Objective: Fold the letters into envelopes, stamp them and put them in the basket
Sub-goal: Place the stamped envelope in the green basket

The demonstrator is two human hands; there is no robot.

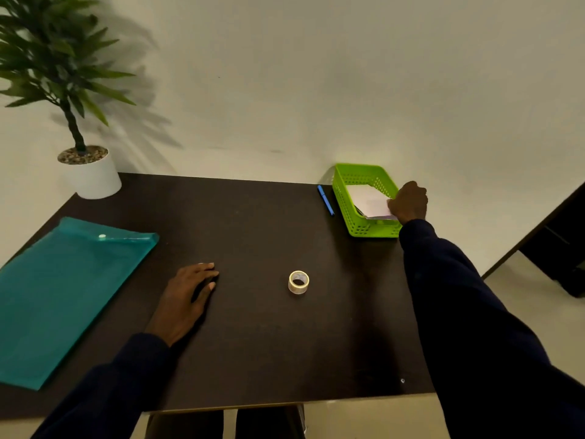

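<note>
A lime green perforated basket (pixel 351 223) stands at the table's far right corner. A white envelope (pixel 367 199) lies inside it, over other paper. My right hand (pixel 409 202) reaches over the basket's right rim, fingers closed on the envelope's right edge. My left hand (pixel 186 296) rests flat on the dark table, palm down, fingers apart, holding nothing. A roll of clear tape (pixel 298 282) lies on the table between my arms.
A blue pen (pixel 325 200) lies just left of the basket. A teal plastic document folder (pixel 63 296) covers the table's left side. A potted plant in a white pot (pixel 91 175) stands at the far left corner, against the wall.
</note>
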